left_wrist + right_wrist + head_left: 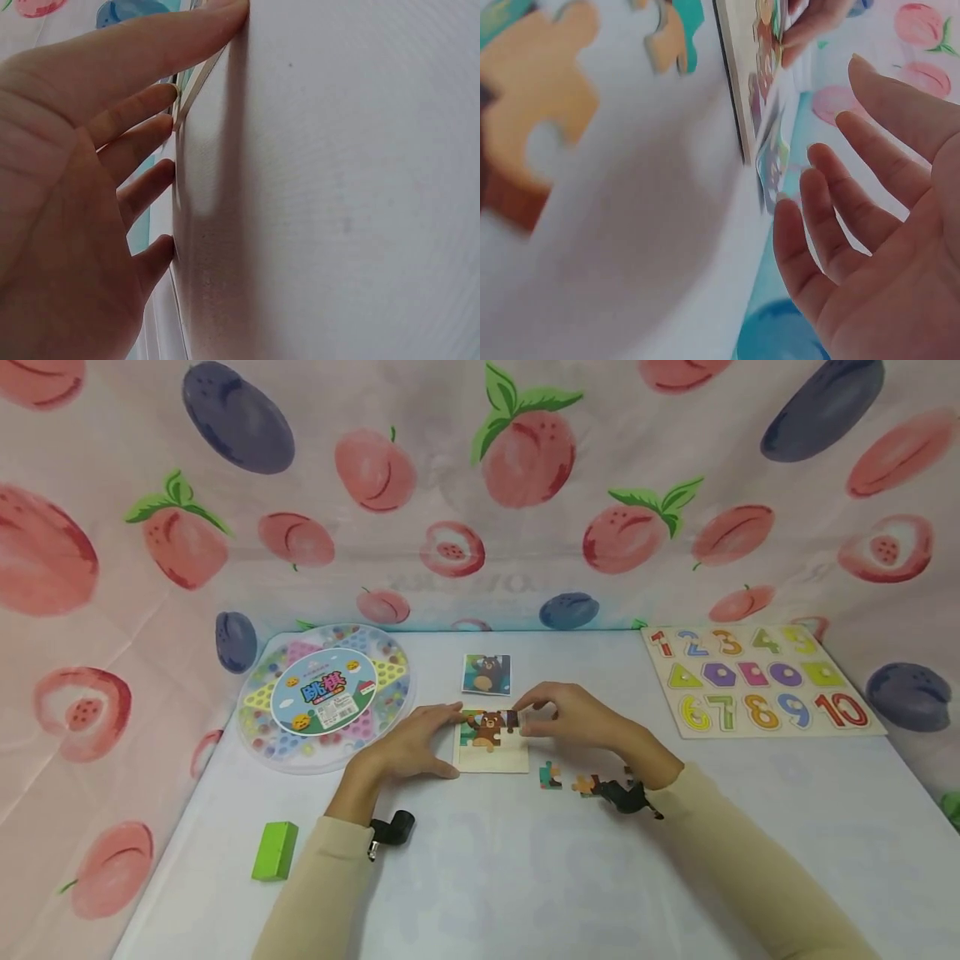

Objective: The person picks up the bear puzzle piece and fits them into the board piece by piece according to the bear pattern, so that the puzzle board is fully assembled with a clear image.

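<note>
A small wooden puzzle board [492, 762] lies on the table, its upper part filled with pieces of a brown bear picture [489, 723]. My left hand [408, 745] rests along the board's left side, fingers nearly straight and thumb spread near the lower corner. In the left wrist view the fingertips [166, 172] touch the tabletop. Over the board's right edge is my right hand [573, 714], fingers gently bent beside a dark piece [512, 720]. Nothing shows between its fingers in the right wrist view. Loose puzzle pieces [550, 775] lie nearer me, partly behind the right wrist camera.
Behind the board lies a bear picture card [487, 675]. A round Chinese checkers set [324, 697] is at the left, with a green block [275, 852] nearer me. A wooden number and shape board [765, 681] lies at the back right. A fruit-print curtain [465, 485] stands behind the table.
</note>
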The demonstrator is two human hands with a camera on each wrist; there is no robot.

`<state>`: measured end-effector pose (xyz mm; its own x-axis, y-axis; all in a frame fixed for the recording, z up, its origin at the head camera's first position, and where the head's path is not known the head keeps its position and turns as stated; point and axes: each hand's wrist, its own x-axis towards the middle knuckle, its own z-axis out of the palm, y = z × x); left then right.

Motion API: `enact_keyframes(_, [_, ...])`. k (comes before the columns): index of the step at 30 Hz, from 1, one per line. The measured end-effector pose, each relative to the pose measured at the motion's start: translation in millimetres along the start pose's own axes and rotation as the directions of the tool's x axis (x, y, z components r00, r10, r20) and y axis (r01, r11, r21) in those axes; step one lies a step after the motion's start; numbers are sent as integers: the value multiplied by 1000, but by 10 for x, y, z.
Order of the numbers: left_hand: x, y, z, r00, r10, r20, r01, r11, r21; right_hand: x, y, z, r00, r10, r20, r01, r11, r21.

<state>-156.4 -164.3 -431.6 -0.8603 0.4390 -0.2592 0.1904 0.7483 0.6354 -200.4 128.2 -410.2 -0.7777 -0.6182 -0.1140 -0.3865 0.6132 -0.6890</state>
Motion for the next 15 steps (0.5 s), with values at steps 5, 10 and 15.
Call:
enact_keyframes(5, [0, -9, 5, 1000, 2, 9, -2, 1000, -15, -173, 76, -128, 999, 32, -33, -32, 999, -10])
enact_keyframes(10, [1, -18, 0, 1000, 9, 11, -8, 1000, -13, -383, 176, -273, 995, 56, -88, -59, 998, -27])
enact_keyframes(15, [7, -17, -4, 1000, 18, 9, -18, 1000, -2, -611, 312, -388, 987, 104, -120, -108, 994, -22])
